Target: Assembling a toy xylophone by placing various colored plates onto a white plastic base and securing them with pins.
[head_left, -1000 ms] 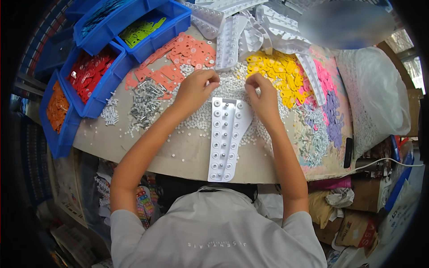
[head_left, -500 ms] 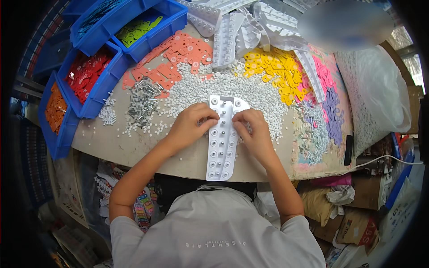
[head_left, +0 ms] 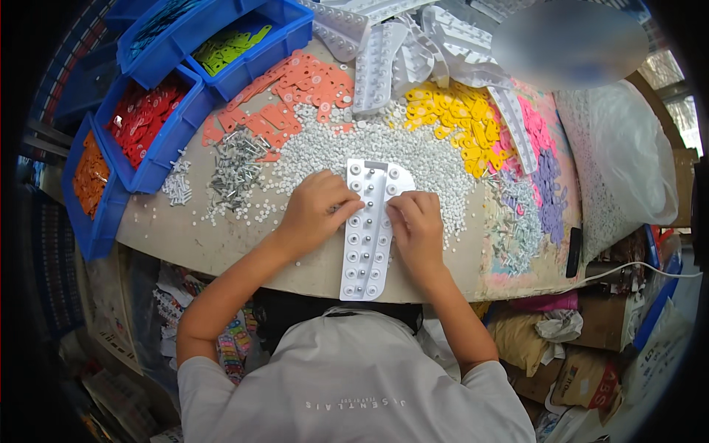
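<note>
One white moulded tray (head_left: pixel 367 229), long and narrow with two rows of round sockets, lies lengthwise in the middle of the frame on the pale worktop (head_left: pixel 221 247), its near end reaching the worktop's lower edge. Two hands flank it. The left hand (head_left: pixel 319 210) rests on the tray's left edge, fingers curled and pressed together at a socket about halfway up; whether a small piece is pinched there cannot be told. The right hand (head_left: pixel 417 225) sits on the tray's right edge, fingers bent down onto the sockets, likewise not visibly gripping anything apart from touching the tray.

Just above the tray spreads one broad heap of small white beads (head_left: pixel 347 144). Left of it lies one scatter of grey metal screws (head_left: pixel 235 166), and a smaller white clump (head_left: pixel 177 188) further left. Coloured flat tags lie in separate piles: one salmon-orange (head_left: pixel 295 92), one yellow (head_left: pixel 454 118), one pink (head_left: pixel 535 129) and one purple (head_left: pixel 550 184).

Four blue bins show at the upper left: one with orange pieces (head_left: pixel 90 177), one with red (head_left: pixel 144 118), one with lime-green (head_left: pixel 229 46), one with blue pieces (head_left: pixel 159 26). A stack of spare white trays (head_left: pixel 399 44) lies at the top centre; their number is not countable. One dark slim object (head_left: pixel 574 251) lies at the right edge of the worktop.
</note>
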`<state>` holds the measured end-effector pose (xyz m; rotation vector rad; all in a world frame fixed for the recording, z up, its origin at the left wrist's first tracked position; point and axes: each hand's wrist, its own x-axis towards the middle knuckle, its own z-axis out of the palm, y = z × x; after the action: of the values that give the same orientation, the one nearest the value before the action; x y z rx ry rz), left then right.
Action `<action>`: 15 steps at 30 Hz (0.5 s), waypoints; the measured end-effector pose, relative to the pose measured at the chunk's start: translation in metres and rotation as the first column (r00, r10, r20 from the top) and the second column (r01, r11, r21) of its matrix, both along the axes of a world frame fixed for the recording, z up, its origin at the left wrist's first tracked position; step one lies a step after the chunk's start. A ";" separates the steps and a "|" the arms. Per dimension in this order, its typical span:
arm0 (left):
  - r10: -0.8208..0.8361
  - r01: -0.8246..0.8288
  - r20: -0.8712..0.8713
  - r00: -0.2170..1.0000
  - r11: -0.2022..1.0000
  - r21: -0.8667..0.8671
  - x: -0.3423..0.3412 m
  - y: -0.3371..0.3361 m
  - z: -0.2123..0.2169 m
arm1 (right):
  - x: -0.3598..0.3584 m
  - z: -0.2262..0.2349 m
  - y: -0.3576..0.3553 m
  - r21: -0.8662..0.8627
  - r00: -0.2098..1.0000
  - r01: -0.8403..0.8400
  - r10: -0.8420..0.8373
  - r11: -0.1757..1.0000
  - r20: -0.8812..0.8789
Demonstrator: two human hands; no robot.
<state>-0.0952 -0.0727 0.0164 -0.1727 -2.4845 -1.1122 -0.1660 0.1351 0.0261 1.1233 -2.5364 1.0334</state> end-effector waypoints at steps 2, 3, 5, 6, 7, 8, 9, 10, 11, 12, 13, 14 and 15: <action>0.080 -0.080 -0.007 0.997 0.997 0.006 -0.015 -0.009 0.003 | -0.005 0.003 0.002 -0.087 0.986 0.043 -0.028 0.995 0.165; 0.156 -0.156 -0.011 0.988 0.988 0.015 -0.026 -0.016 0.005 | -0.007 0.006 0.004 -0.162 0.943 0.103 -0.045 0.981 0.330; 0.209 -0.209 0.027 0.978 0.978 -0.016 -0.051 -0.030 0.016 | -0.022 0.014 0.003 -0.146 0.949 0.137 -0.088 0.980 0.301; 0.257 -0.255 0.066 0.964 0.966 -0.046 -0.064 -0.035 0.020 | -0.033 0.018 0.003 -0.128 0.952 0.177 -0.137 0.976 0.273; 0.261 -0.259 0.061 0.963 0.965 -0.047 -0.079 -0.040 0.018 | -0.045 0.016 0.001 -0.070 0.973 0.176 -0.162 0.982 0.165; 0.245 -0.240 0.040 0.969 0.965 -0.107 -0.093 -0.044 0.013 | -0.057 0.013 0.000 -0.072 0.974 0.173 -0.160 0.982 0.158; 0.228 -0.222 0.020 0.973 0.961 -0.166 -0.105 -0.045 0.009 | -0.069 0.009 0.000 -0.024 0.986 0.133 -0.130 0.991 0.107; 0.228 -0.222 0.013 0.974 0.961 -0.165 -0.117 -0.045 0.003 | -0.079 0.004 0.000 0.027 0.993 0.100 -0.102 0.995 0.058; 0.185 -0.183 -0.006 0.983 0.963 -0.197 -0.125 -0.045 -0.001 | -0.085 0.001 -0.003 0.041 0.994 0.086 -0.089 0.995 0.056; 0.142 -0.143 -0.024 0.990 0.963 -0.229 -0.131 -0.044 -0.006 | -0.088 0.001 -0.005 0.040 0.995 0.082 -0.084 0.996 0.052; 0.170 -0.162 0.010 0.985 0.954 -0.253 -0.134 -0.041 -0.004 | -0.089 0.003 -0.007 0.046 0.994 0.072 -0.075 0.996 0.073; 0.170 -0.162 0.009 0.985 0.954 -0.252 -0.136 -0.042 -0.004 | -0.090 0.004 -0.008 0.052 0.993 0.062 -0.067 0.997 0.095; 0.167 -0.164 -0.010 0.986 0.949 -0.269 -0.138 -0.043 -0.004 | -0.092 0.005 -0.010 0.053 0.993 0.063 -0.068 0.997 0.095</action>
<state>-0.2331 -0.1157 0.0129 -0.0323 -2.5985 -0.7082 -0.2577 0.1249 0.0308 1.0190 -2.6693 1.0371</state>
